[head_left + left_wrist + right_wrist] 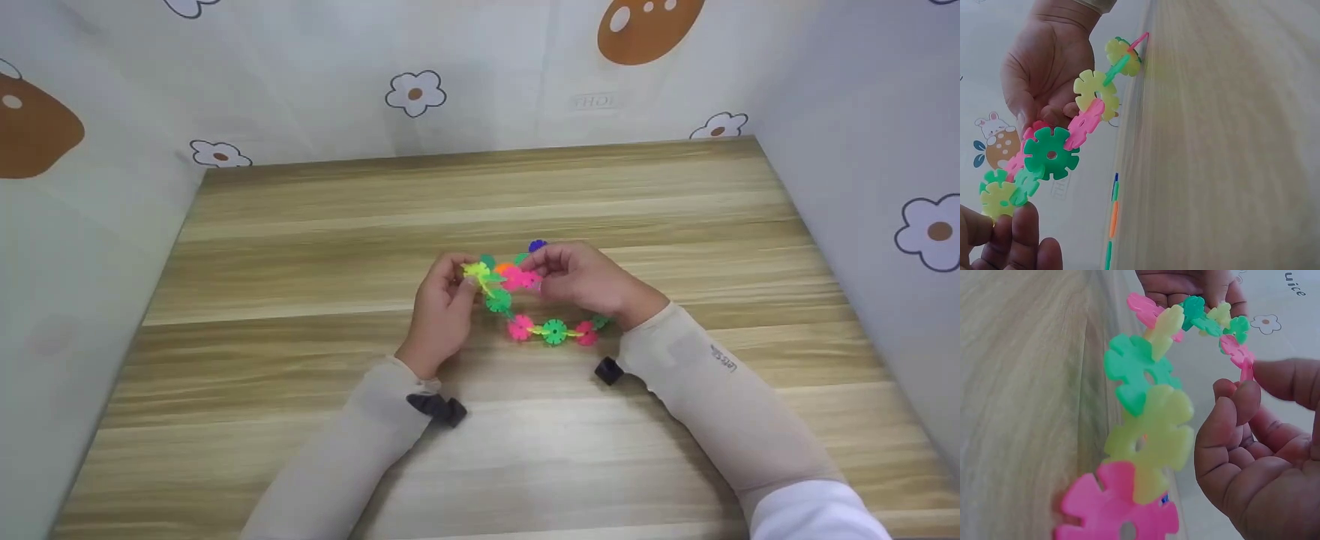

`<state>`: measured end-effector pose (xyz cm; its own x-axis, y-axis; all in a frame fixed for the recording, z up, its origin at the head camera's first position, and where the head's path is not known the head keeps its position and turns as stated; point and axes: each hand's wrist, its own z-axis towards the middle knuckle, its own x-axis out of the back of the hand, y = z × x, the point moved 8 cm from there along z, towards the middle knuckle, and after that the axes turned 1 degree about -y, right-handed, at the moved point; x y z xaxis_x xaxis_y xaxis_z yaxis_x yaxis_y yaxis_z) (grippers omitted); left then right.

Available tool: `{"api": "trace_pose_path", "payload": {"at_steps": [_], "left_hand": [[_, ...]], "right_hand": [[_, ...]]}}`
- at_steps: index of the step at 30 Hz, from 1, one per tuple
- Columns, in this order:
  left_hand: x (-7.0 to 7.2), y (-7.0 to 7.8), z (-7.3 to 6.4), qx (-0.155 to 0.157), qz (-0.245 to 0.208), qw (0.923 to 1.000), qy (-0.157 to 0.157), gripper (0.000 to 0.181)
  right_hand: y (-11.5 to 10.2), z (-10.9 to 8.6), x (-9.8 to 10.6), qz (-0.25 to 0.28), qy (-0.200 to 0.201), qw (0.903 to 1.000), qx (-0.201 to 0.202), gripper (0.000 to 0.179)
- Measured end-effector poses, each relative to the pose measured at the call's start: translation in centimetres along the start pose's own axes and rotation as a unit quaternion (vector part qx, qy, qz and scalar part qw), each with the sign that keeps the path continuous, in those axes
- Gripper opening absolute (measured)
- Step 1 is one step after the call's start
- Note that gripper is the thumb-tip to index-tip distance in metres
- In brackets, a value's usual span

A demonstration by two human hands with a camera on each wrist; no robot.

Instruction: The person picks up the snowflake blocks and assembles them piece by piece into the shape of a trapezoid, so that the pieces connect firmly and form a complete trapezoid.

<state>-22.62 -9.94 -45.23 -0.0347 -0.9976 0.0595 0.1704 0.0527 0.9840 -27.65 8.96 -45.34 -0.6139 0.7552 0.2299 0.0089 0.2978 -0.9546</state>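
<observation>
A chain of interlocking plastic flower discs (pixel 554 331) in pink, green and yellow loops between the two hands. My left hand (pixel 441 319) pinches a yellow disc (pixel 997 198) of the chain between thumb and fingers. On the other side, my right hand (pixel 589 283) pinches a pink disc (pixel 1238 352) near one end, thumb against fingertips. The chain's lower part hangs in a curve toward me, with a pink disc (pixel 520 328) and green discs in it. Fingers partly hide the held discs.
Behind the hands, a blue disc (pixel 538 246) and an orange disc (pixel 504 268) lie flat on the wooden table (pixel 300 360) with green ones. Patterned walls (pixel 487 75) border the table at the back and both sides. A black strap piece (pixel 436 409) sits at the left wrist.
</observation>
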Motion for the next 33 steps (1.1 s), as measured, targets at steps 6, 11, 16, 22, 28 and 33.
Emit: {"api": "trace_pose_path", "payload": {"at_steps": [6, 11, 16, 22, 28, 33], "left_hand": [[0.1, 0.2, 0.0, -0.004, -0.001, 1.0, 0.003, 0.025], [0.3, 0.2, 0.1, -0.002, -0.002, 0.9999, 0.015, 0.024], [0.4, 0.3, 0.1, -0.002, -0.007, 0.9999, 0.015, 0.024], [0.2, 0.2, 0.1, -0.004, -0.003, 1.0, 0.003, 0.024], [0.0, 0.5, -0.1, -0.001, 0.0, 1.0, -0.007, 0.025], [-0.1, 0.5, -0.2, -0.004, 0.003, 1.0, -0.005, 0.025]], "right_hand": [[-0.4, -0.2, -0.1, -0.023, -0.012, 0.9994, 0.022, 0.037], [-1.1, -0.3, -0.3, -0.052, -0.017, 0.9964, 0.065, 0.041], [-1.8, -0.6, -0.6, -0.111, -0.022, 0.9872, 0.112, 0.049], [-2.0, -1.0, -0.7, -0.159, -0.027, 0.9799, 0.118, 0.042], [-2.0, -1.0, -0.6, -0.143, -0.025, 0.9823, 0.119, 0.037], [-2.2, -0.9, -0.6, -0.131, -0.017, 0.9829, 0.128, 0.033]]}}
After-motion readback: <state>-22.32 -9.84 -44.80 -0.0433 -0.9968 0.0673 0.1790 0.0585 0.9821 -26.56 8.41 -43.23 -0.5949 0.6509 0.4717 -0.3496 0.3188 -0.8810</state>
